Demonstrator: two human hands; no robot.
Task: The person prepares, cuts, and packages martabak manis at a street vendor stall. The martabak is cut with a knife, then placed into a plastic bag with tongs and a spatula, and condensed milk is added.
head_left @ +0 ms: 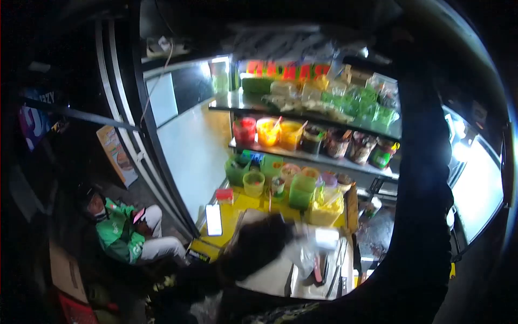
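My left hand [264, 237] reaches in from the lower left over the counter, dark and smeared by motion, so I cannot tell how its fingers are set. A crumpled clear plastic bag [304, 258] shows right at its fingertips. Close by are a small white object [327, 239] and a pale tray [330, 270] on which a pink-handled tool [318, 272] lies. Beneath the hand spreads a brown board [264, 278]. My right hand does not show; a broad dark shape [418, 189] blocks much of the right side.
On the yellow counter [237, 197] stand a lit phone [213, 220], a green tub [302, 190] and a yellow-filled tub [326, 208]. Above, a shelf [324, 159] bears several sauce jars; a higher shelf [313, 112] carries greens. A person in a green jacket [116, 232] sits at left.
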